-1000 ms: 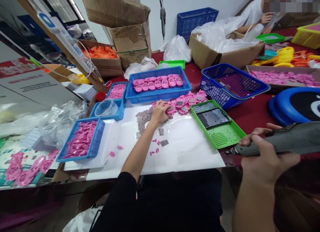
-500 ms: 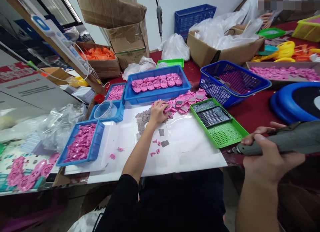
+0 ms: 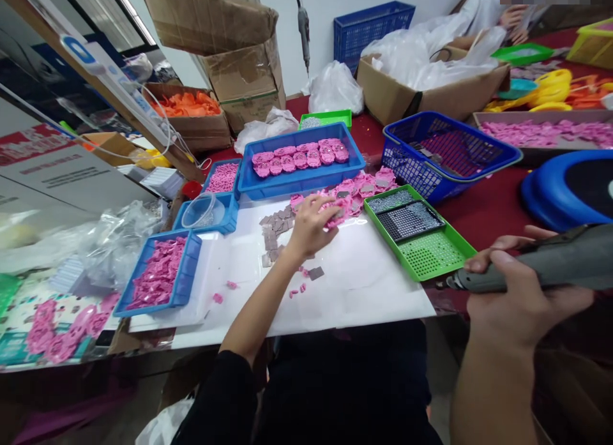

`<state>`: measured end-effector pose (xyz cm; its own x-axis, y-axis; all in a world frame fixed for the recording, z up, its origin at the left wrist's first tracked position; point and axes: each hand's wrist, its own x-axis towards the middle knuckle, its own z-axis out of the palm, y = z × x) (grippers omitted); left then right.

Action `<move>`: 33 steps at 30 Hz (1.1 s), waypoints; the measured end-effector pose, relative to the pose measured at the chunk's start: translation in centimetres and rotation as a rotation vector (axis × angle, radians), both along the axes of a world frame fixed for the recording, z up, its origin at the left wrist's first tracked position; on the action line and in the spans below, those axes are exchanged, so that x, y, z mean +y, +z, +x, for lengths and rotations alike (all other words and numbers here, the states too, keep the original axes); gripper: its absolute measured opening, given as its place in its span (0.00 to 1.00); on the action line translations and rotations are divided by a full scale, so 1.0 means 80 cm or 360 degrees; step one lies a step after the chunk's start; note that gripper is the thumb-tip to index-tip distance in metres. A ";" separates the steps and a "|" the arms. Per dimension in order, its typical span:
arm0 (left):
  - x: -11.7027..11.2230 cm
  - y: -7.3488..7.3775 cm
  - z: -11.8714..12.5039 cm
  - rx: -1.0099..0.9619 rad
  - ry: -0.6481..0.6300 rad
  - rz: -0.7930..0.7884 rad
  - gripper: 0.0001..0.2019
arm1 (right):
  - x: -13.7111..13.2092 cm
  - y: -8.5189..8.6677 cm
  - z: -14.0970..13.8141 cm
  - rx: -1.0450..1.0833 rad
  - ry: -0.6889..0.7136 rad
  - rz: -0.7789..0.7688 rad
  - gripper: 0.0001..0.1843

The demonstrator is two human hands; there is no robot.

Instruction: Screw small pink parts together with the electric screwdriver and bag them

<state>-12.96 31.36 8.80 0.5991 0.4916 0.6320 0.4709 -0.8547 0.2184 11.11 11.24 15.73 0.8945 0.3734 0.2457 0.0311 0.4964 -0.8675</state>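
Note:
Closed on a pink plastic part, my left hand is over the white work surface. Behind it lies a heap of similar pink parts, some with grey square pieces on them. Loose grey squares lie left of the hand, and a few tiny pink pieces are below it. My right hand is wrapped round a grey electric screwdriver, its bit pointing left beside the green tray. That tray holds small screws and a black perforated plate.
A blue tray at the back holds rows of pink assemblies. Blue bins of pink parts stand left. A blue basket and blue stool-like object are right. Another screwdriver hangs above. Another person's hands show at the far right.
My left hand has moved right and toward me from the heap, with a pink part in it. The right hand still holds the screwdriver, almost unmoved.

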 end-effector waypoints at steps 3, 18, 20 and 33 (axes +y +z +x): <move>-0.066 -0.011 0.005 0.0028 -0.0193 0.0039 0.12 | -0.001 0.003 -0.001 -0.0006 0.0006 0.0013 0.22; -0.182 -0.086 0.019 0.0023 -0.0126 -0.0439 0.14 | -0.016 -0.006 0.000 -0.0030 0.0000 0.0009 0.23; -0.181 -0.087 0.018 0.0006 -0.0132 -0.0456 0.14 | -0.018 -0.006 0.000 -0.0028 -0.0011 0.0012 0.23; -0.176 -0.090 0.010 0.0142 -0.0226 -0.0500 0.25 | -0.022 -0.008 0.014 -0.0118 -0.0019 -0.0033 0.24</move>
